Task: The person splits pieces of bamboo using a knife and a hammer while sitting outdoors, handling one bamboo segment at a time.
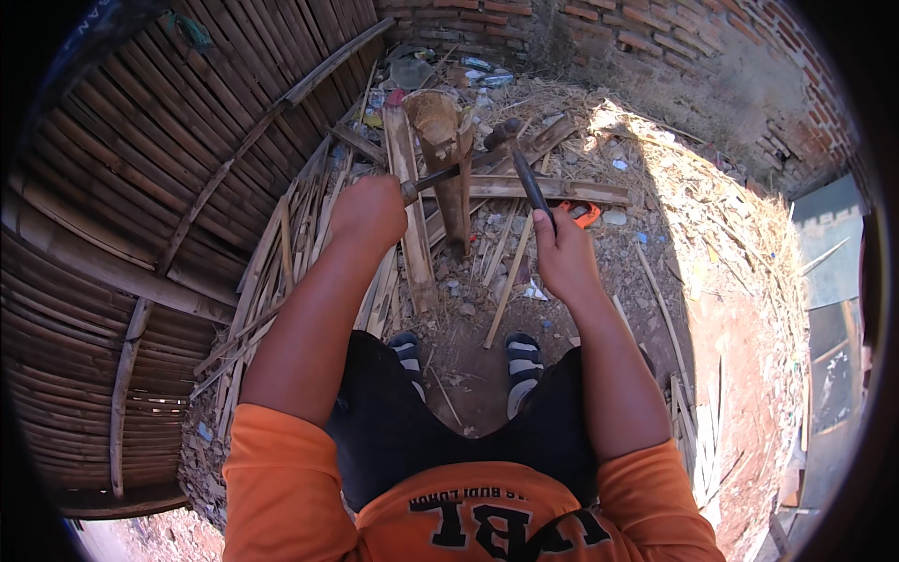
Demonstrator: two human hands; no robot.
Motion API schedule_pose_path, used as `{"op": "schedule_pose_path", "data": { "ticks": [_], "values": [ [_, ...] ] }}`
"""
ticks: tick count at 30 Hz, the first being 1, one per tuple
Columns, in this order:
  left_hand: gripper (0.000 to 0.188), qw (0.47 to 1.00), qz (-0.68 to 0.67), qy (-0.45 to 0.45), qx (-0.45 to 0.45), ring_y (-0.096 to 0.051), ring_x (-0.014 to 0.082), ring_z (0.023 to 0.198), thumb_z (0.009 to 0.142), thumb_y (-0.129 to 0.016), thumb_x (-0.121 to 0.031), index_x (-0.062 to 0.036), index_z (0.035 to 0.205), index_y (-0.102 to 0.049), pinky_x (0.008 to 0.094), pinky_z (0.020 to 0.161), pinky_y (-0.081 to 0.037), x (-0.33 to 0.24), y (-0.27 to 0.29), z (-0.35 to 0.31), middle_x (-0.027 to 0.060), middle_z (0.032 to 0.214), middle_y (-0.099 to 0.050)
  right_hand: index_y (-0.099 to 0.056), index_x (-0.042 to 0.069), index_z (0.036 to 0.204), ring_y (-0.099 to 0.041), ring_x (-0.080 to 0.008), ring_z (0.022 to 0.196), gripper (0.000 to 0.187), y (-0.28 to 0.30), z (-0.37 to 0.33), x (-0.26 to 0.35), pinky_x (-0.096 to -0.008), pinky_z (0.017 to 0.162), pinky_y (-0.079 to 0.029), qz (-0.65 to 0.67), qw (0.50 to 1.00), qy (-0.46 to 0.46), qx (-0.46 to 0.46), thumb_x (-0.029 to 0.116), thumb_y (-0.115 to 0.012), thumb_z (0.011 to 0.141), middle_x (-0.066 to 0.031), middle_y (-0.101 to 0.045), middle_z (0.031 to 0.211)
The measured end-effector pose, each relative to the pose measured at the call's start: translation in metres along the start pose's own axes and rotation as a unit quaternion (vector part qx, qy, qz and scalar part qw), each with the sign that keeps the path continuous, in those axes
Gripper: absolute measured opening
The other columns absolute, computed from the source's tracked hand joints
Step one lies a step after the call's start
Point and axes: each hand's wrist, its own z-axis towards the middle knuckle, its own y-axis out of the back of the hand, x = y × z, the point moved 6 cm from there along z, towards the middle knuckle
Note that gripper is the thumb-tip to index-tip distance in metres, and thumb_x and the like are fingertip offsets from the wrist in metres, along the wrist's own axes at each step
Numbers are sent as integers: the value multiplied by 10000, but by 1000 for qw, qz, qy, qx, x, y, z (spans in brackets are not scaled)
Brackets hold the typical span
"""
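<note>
My left hand (368, 214) is closed around the handle of a large knife (438, 178), whose dark blade points right across an upright piece of wood (452, 192). In my right hand (567, 255) is a hammer (532, 180), gripped by its dark handle. The hammer head (503, 133) is close to the far end of the blade; I cannot tell whether they touch. Behind the blade shows the rough, pale top of the wood (433, 114). A long split plank (408, 215) leans just left of it, beside my left hand.
Wooden boards (562, 190) lie behind the hammer, near an orange handle-like object (587, 215). Thin split strips (281, 248) are piled along a slatted bamboo wall (140, 178) at left. A brick wall (674, 56) closes the back. Straw and litter (730, 201) cover ground at right.
</note>
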Motion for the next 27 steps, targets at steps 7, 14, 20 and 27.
{"op": "schedule_pose_path", "data": {
  "ticks": [7,14,20,27],
  "values": [
    [223,1000,-20,6,3,-724,363,1045,902,-644,-101,-64,1101,-737,464,872,-593,0,-1,-6,184,1118,-739,-586,26,1002,-648,-364,665,393,10,-1,4,-452,627,-480,-16,998,33,-43,398,-488,1080,-166,-617,700],
    [223,1000,-16,17,8,-724,354,1044,903,-651,-107,-70,1106,-737,462,863,-593,4,-4,-6,169,1112,-740,-583,23,1020,-682,-420,762,422,19,-7,15,-510,675,-492,66,994,46,-68,429,-478,1076,-207,-653,757],
    [226,1000,-11,14,7,-727,354,1036,910,-645,-117,-70,1112,-735,463,858,-594,0,-3,-1,169,1103,-741,-593,8,1008,-659,-387,705,450,-4,4,-14,-454,650,-488,-55,998,33,4,437,-476,1078,-189,-626,734],
    [223,1000,-11,1,-1,-729,361,1023,902,-654,-113,-63,1102,-739,468,851,-597,6,-15,3,177,1101,-741,-588,12,1052,-662,-395,701,427,19,-2,9,-459,634,-484,45,998,26,-47,426,-488,1076,-196,-618,716]
  ]
}}
